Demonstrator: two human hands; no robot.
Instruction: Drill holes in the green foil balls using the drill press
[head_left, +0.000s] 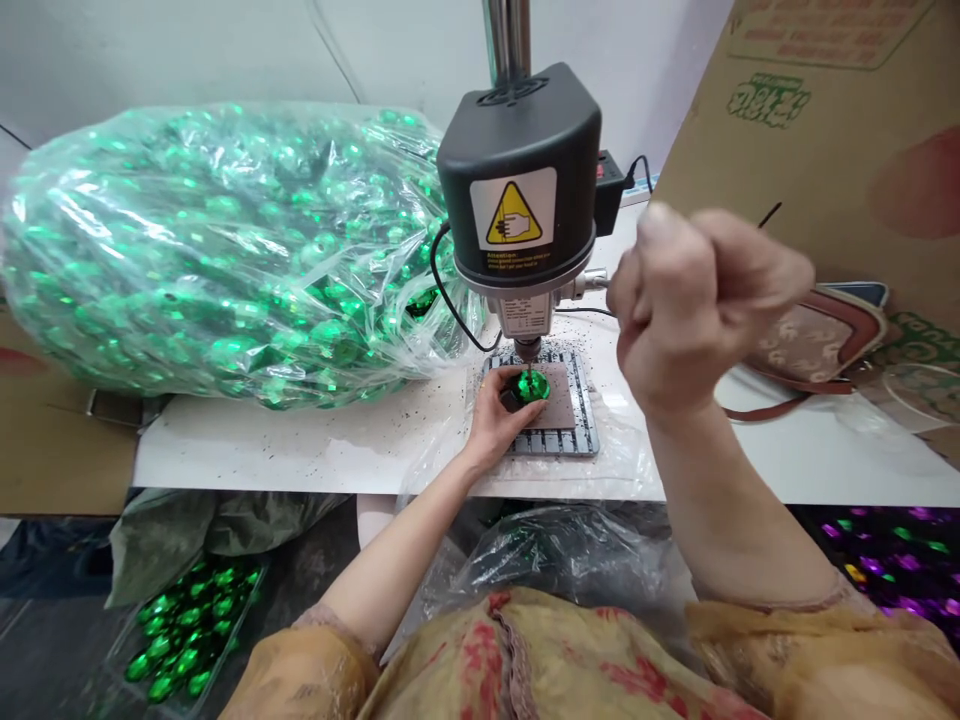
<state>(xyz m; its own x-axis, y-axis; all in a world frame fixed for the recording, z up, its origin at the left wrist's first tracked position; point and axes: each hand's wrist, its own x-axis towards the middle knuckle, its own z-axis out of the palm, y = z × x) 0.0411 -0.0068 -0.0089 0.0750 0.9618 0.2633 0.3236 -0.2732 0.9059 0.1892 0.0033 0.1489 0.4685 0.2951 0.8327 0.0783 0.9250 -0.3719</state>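
Observation:
A shiny green faceted ball (pixel 534 387) rests on a flat pinkish-brown pad (pixel 559 410), under the bit of a small black bench drill press (pixel 520 170). My left hand (pixel 501 415) grips the ball from its left side, thumb in front and fingers behind. The bit (pixel 529 365) meets the top of the ball; how deep it sits I cannot tell. Raised at the right of the drill head, my right hand (pixel 690 300) is closed in a fist around the feed handle (pixel 592 282), of which only the metal hub end shows.
A big clear bag (pixel 225 260) of green balls lies at the left. Below it stands a bin (pixel 195 630) of green balls. Cardboard boxes (pixel 817 150) flank the white table (pixel 285 440). A patterned bag (pixel 817 340) lies at right; dark shavings surround the slotted base (pixel 585 430).

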